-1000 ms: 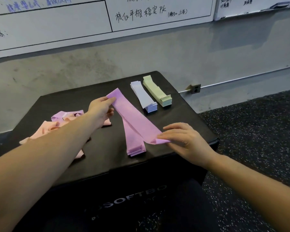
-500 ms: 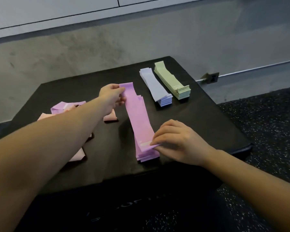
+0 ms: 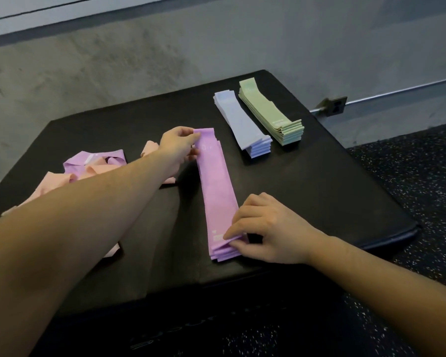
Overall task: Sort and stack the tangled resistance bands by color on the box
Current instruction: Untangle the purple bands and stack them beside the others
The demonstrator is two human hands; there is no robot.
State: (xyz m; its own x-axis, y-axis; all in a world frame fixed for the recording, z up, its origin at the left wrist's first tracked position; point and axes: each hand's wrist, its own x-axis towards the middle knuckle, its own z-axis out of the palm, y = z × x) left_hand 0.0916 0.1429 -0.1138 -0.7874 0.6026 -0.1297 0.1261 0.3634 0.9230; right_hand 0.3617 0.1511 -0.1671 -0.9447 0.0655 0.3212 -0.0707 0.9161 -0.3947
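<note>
While the left hand [image 3: 177, 148] pinches the far end of the top purple band [image 3: 218, 191], the right hand [image 3: 265, 228] pinches its near end, right over the purple stack [image 3: 223, 253] by the front edge of the black box [image 3: 319, 202]. Blue stack [image 3: 242, 124] and green stack [image 3: 271, 112] sit side by side toward the back right corner — bare surface between them and the right edge. Tangled pink and purple bands [image 3: 93, 166] crowd the left side.
</note>
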